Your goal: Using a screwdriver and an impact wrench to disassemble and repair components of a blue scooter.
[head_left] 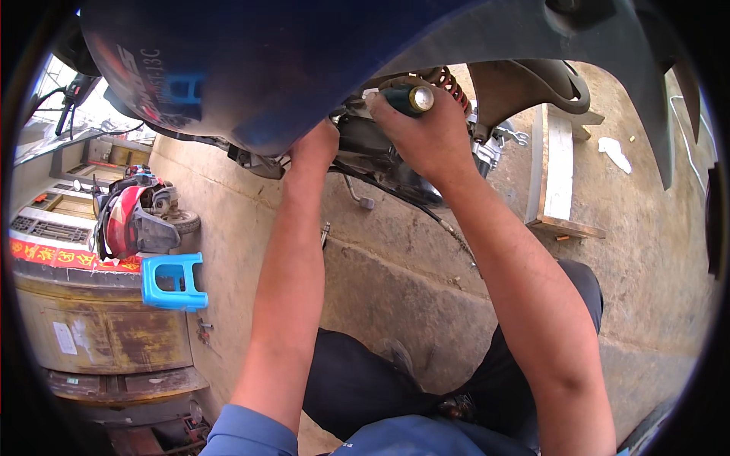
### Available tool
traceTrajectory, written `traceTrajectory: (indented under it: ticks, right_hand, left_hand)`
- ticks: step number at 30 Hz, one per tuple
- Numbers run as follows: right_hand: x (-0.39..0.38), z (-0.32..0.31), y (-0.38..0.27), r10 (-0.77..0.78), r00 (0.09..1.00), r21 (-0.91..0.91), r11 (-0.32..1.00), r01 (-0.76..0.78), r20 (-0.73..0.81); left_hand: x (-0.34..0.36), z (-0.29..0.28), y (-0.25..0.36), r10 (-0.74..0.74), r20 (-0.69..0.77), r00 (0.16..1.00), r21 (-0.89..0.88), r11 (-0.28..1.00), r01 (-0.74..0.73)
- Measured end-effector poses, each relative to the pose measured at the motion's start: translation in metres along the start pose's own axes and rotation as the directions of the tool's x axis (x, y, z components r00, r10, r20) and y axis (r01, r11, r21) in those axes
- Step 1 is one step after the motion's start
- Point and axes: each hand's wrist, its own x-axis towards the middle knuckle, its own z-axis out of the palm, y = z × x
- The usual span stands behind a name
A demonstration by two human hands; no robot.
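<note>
A motor scooter's dark blue body panel (304,61) hangs over the upper part of the view, with the engine area (372,144) showing beneath it. My right hand (430,137) is closed round a dark green handle (399,99) with a round metal end cap, beside a red coil spring (454,87). The rest of that tool is hidden, so its kind is unclear. My left hand (315,144) reaches up under the panel's lower edge, close to the engine. Its fingers are out of sight behind the panel.
A wooden bench (559,175) lies right of the engine, near a white cloth or paper (614,155). At left are a blue plastic stool (173,281), a red scooter (133,220) and a worn wooden cabinet (106,327). A kickstand or pedal (361,197) juts below the engine.
</note>
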Motion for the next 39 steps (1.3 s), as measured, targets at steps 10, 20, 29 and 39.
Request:
traceTrajectory:
  ticks: [10,20,29,39]
  right_hand:
    - [-0.009,-0.040,-0.031,-0.033,0.999,-0.015,0.999,0.033,0.023]
    - [-0.029,-0.057,-0.063,0.035,0.999,-0.004,0.999,-0.035,0.039]
    - [-0.030,-0.068,-0.075,-0.019,0.990,0.036,0.999,0.014,0.136]
    - [-0.024,-0.076,-0.072,-0.055,0.984,0.058,0.997,0.046,0.170]
  left_hand:
    - [0.000,0.016,0.003,-0.185,-0.107,0.977,0.074,0.978,0.193]
    - [-0.016,0.011,-0.007,-0.261,-0.070,0.963,-0.095,0.963,0.254]
    - [-0.023,0.013,-0.016,-0.252,-0.177,0.951,-0.123,0.965,0.233]
    - [-0.027,0.010,-0.014,-0.287,-0.175,0.942,-0.211,0.945,0.249]
